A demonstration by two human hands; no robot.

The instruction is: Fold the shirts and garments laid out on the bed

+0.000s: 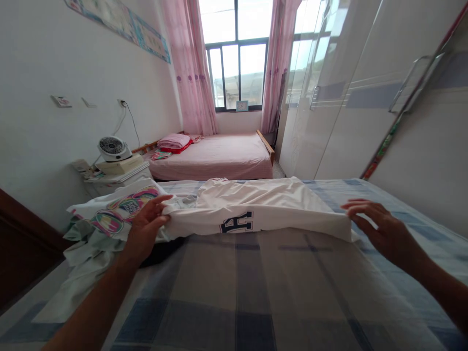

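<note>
A white T-shirt (256, 204) with a dark blue letter print lies folded across the checked bedsheet (263, 287). My left hand (146, 229) pinches the shirt's left edge between thumb and fingers. My right hand (376, 226) is at the shirt's right corner, fingers spread; whether it touches the cloth I cannot tell. To the left of my left hand lies a pile of other clothes, topped by a white shirt with a colourful print (117, 212).
A bedside cabinet carrying a small white fan (112, 148) stands at the left wall. Beyond is a second bed with a pink sheet (219, 156) below a window with pink curtains. A glossy white wardrobe (351, 97) lines the right side.
</note>
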